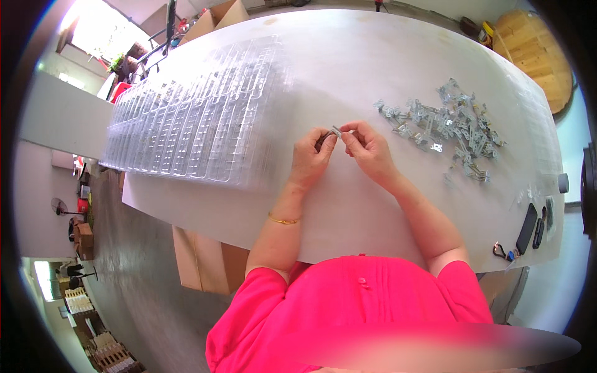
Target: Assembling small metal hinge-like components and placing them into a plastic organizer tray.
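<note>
Over the middle of a white table (348, 68), my left hand (311, 155) and my right hand (367, 149) meet fingertip to fingertip. Between them they pinch one small grey metal part (336, 132). A loose pile of similar small metal parts (444, 127) lies on the table to the right of my right hand. To the left of my left hand lie clear plastic trays (199, 118) with rows of small pockets, laid side by side. A thin gold bracelet (283, 219) is on my left wrist.
A dark phone (527, 228), a smaller dark object and keys (502, 252) lie near the table's right front corner. A cardboard box (199, 261) stands under the table's front edge. More boxes (214, 17) and a wooden round object (538, 53) are beyond the far side.
</note>
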A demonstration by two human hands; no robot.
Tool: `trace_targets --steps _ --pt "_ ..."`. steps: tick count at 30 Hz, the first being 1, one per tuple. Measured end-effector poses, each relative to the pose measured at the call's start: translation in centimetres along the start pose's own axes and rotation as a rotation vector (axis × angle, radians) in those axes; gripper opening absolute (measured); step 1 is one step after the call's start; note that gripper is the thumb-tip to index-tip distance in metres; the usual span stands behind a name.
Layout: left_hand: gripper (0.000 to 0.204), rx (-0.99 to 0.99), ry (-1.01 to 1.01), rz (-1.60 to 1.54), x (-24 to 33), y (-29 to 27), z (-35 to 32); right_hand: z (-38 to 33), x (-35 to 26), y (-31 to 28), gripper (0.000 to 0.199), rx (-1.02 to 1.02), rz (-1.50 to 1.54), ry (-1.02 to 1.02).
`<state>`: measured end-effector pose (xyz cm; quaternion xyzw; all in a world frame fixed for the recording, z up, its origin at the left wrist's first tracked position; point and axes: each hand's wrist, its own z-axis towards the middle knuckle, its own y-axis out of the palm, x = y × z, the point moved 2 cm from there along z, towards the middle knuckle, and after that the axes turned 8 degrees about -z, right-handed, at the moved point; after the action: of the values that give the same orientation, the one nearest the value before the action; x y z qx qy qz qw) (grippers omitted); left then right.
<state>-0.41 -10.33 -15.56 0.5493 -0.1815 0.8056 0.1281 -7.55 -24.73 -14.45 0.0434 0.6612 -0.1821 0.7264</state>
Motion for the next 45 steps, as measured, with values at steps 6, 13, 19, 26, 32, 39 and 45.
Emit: trace_targets --steps 6,13,19,26,32,39,45 --pt "0.012 -0.077 0.005 0.069 0.4 0.2 0.1 0.2 0.4 -0.3 0.012 0.110 -0.168 -0.165" --pt "0.014 -0.164 -0.035 0.032 0.2 0.4 -0.2 0.4 0.2 -0.7 0.010 0.277 -0.079 -0.166" --pt "0.025 -0.032 -0.387 -0.578 -1.0 -0.8 0.4 0.4 0.4 -0.4 0.015 0.122 0.099 0.036" --pt "0.025 -0.038 -0.426 -0.630 -1.2 -0.7 0.3 0.2 0.8 0.0 0.015 0.063 0.028 0.042" --pt "0.024 -0.040 -0.354 -0.485 -0.7 -0.5 0.4 0.3 0.7 -0.3 0.015 0.091 -0.036 0.041" --pt "0.015 -0.092 -0.203 -0.190 -0.8 -0.4 0.3 0.4 0.9 -0.4 0.018 -0.007 -0.031 0.090" --pt "0.012 -0.103 -0.069 -0.051 0.2 0.0 0.0 0.7 1.2 -0.8 0.019 -0.118 0.242 0.227"
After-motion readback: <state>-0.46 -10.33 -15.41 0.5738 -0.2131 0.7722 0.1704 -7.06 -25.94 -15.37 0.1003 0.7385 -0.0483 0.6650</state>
